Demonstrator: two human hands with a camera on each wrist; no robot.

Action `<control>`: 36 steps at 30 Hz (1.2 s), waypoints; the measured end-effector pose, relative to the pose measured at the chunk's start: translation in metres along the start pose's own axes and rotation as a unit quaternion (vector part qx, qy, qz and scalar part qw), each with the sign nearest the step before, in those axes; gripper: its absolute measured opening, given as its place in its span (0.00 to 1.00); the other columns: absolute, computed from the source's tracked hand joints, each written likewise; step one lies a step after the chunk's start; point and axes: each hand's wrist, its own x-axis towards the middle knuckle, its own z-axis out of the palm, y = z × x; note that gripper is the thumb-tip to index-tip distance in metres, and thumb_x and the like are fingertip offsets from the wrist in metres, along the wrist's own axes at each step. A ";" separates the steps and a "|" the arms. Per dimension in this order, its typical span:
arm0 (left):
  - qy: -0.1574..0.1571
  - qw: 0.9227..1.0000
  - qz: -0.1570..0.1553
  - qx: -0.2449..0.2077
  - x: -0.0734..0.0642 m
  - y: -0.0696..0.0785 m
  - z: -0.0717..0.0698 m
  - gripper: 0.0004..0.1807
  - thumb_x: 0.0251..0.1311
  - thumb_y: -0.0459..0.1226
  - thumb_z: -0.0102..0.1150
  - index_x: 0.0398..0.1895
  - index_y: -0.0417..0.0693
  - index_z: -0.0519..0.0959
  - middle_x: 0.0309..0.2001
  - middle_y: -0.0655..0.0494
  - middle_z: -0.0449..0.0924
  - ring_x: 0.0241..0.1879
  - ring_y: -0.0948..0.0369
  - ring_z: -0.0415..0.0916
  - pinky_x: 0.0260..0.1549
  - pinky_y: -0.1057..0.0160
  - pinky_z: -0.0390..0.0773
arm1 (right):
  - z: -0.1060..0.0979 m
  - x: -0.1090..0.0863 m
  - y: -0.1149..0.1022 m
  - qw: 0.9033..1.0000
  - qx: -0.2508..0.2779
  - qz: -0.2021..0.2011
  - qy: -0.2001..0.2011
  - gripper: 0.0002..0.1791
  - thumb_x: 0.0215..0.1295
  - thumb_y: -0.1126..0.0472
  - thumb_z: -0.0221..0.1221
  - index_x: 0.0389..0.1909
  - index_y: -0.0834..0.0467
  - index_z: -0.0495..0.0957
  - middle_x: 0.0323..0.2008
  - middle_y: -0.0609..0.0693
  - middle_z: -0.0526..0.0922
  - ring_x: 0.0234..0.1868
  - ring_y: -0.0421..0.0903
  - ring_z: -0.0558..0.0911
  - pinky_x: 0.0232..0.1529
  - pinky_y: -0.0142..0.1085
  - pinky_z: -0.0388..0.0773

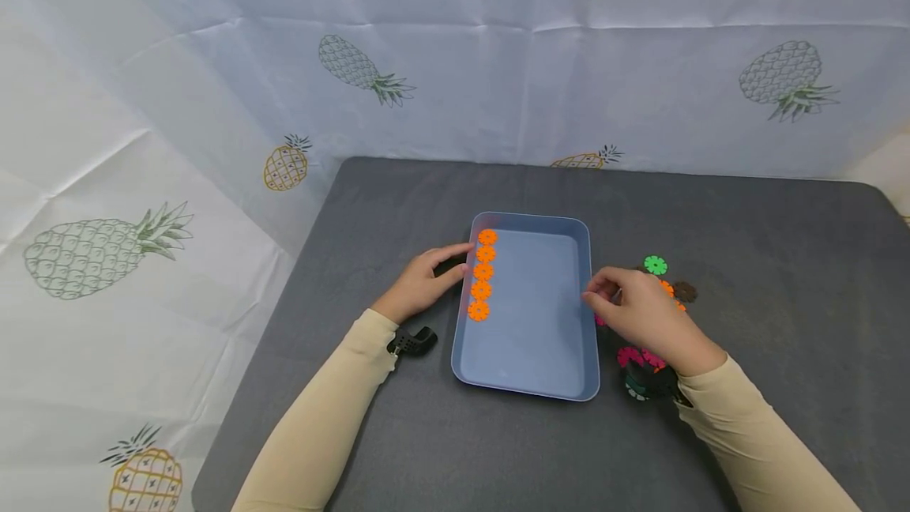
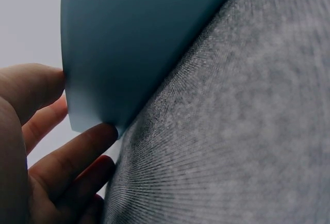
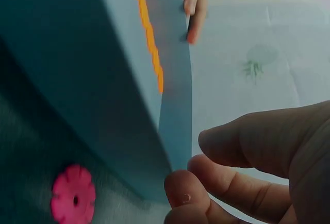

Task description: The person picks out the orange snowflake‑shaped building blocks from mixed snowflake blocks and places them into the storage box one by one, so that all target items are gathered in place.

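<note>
The left hand (image 1: 421, 284), fingers apart, touches the left rim of the tray (image 1: 536, 346), beside five orange discs (image 1: 483, 271). The right hand (image 1: 643, 310) is near the opposite rim, fingertips bent close together — whether they pinch anything, I cannot tell.
</note>
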 end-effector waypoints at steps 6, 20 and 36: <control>-0.001 1.000 -0.002 -0.003 -0.001 0.000 0.001 0.26 0.78 0.47 0.58 0.75 0.54 0.75 0.73 0.55 0.74 0.74 0.53 0.68 0.75 0.47 0.64 | -0.011 -0.001 0.017 0.999 -0.029 0.014 0.015 0.04 0.72 0.62 0.62 0.41 0.58 0.85 0.32 0.46 0.83 0.25 0.43 0.75 0.29 0.37 0.73; 0.001 1.000 -0.004 -0.003 -0.001 -0.001 0.001 0.26 0.78 0.47 0.59 0.75 0.56 0.75 0.73 0.56 0.74 0.74 0.53 0.68 0.75 0.48 0.64 | -0.023 0.006 0.061 0.996 -0.022 0.087 -0.003 0.12 0.73 0.58 0.62 0.47 0.65 0.82 0.31 0.51 0.83 0.30 0.47 0.78 0.29 0.38 0.77; 0.003 1.000 -0.009 0.000 0.001 -0.001 0.000 0.25 0.78 0.47 0.58 0.75 0.56 0.76 0.73 0.55 0.75 0.74 0.53 0.68 0.75 0.47 0.65 | -0.026 0.009 0.065 0.995 -0.036 0.085 -0.042 0.20 0.70 0.60 0.67 0.55 0.70 0.80 0.26 0.48 0.81 0.24 0.45 0.75 0.23 0.37 0.72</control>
